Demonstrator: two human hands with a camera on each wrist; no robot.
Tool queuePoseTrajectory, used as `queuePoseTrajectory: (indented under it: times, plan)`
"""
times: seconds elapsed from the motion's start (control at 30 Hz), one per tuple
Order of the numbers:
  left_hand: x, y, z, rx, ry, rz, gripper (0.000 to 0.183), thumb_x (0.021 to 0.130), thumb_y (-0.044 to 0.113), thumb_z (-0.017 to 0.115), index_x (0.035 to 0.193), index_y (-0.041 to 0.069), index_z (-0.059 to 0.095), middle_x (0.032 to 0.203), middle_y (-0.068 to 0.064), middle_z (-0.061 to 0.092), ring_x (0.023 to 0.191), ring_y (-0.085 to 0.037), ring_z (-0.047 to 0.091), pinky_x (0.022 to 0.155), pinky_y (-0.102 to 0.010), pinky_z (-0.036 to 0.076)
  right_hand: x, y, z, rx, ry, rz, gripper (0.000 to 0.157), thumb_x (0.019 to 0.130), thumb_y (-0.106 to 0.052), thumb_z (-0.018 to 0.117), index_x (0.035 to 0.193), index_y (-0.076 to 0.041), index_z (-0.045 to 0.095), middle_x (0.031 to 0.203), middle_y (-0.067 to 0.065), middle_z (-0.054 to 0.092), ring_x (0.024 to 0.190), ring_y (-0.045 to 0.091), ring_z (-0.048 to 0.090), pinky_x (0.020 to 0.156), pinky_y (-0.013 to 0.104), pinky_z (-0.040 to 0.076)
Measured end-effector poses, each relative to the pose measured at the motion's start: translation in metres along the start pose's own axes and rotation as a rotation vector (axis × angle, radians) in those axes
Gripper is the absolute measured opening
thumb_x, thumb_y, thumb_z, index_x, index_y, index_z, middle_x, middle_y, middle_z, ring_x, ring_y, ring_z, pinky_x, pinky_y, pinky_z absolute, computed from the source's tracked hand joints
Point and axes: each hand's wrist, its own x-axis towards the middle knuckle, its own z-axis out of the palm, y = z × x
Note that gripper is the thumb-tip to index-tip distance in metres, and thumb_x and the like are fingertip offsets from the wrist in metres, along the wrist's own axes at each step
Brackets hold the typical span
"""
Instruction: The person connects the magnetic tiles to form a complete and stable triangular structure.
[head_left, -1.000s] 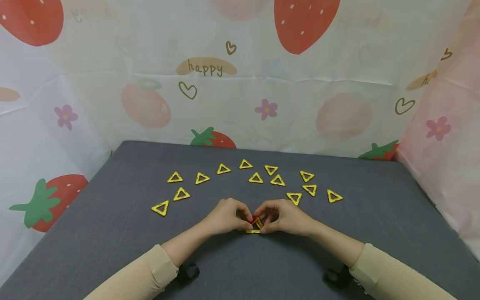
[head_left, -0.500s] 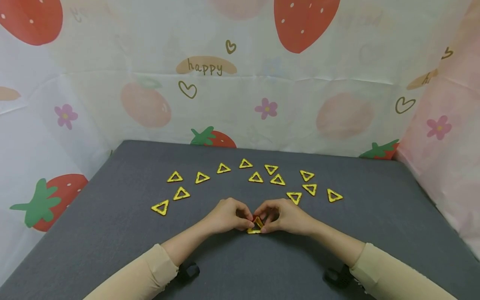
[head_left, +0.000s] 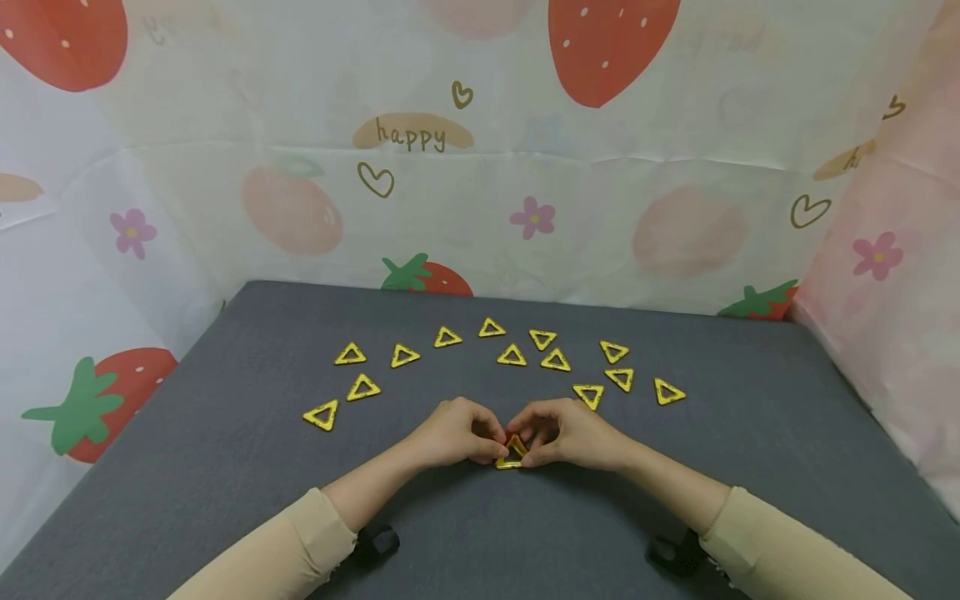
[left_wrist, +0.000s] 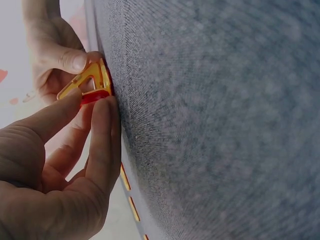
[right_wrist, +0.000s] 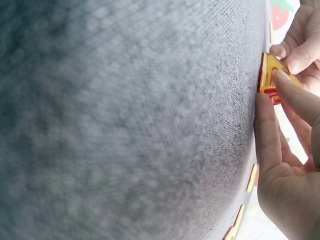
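Observation:
In the head view a small pyramid-like group of yellow triangle tiles [head_left: 512,455] with red undersides stands on the grey cloth at the centre front. The left hand [head_left: 457,433] pinches its left side between thumb and fingers. Across from it, the right hand [head_left: 572,433] pinches the right side. Up close in the left wrist view, the yellow tiles [left_wrist: 92,82] lean together, and a red edge shows by the left fingertips. The right wrist view shows the same tiles [right_wrist: 268,70] with both thumbs against them. Fingers hide how many tiles are joined.
Several loose yellow triangle tiles lie flat in a loose arc behind the hands, from a left one [head_left: 321,415] to a right one [head_left: 668,392]. The grey cloth [head_left: 480,550] covers the table. A strawberry-print curtain [head_left: 450,208] hangs behind and at both sides.
The tile group has shifted very slightly to the right between the hands, and the left thumb has moved slightly with it. Both hands keep hold, and the loose tiles have not moved.

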Motion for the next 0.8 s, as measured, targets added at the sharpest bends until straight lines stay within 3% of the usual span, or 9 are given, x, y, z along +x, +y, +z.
queuePoseTrajectory:
  times: [0.47,0.8]
  plan:
    - [-0.001,0.000,-0.004,-0.016,-0.013,0.003,0.011,0.084,0.016,0.078,0.092,0.009,0.075,0.085,-0.007,0.077,0.067,-0.006,0.067,0.060,-0.022,0.053,0.000,0.000,-0.001,0.040,-0.028,-0.010,0.041,0.082,-0.014,0.079,0.121,-0.017,0.068,0.110,0.008,0.073,0.088,0.010,0.069,0.077,0.025,0.057]
    - [-0.013,-0.012,-0.033,0.019,0.058,0.026,0.020,0.087,0.020,0.076,0.102,0.007,0.074,0.096,-0.007,0.075,0.074,-0.010,0.068,0.063,-0.027,0.052,0.001,0.001,-0.001,0.034,-0.018,-0.006,0.042,0.082,-0.015,0.080,0.121,-0.011,0.068,0.107,0.011,0.073,0.086,0.012,0.068,0.075,0.024,0.057]
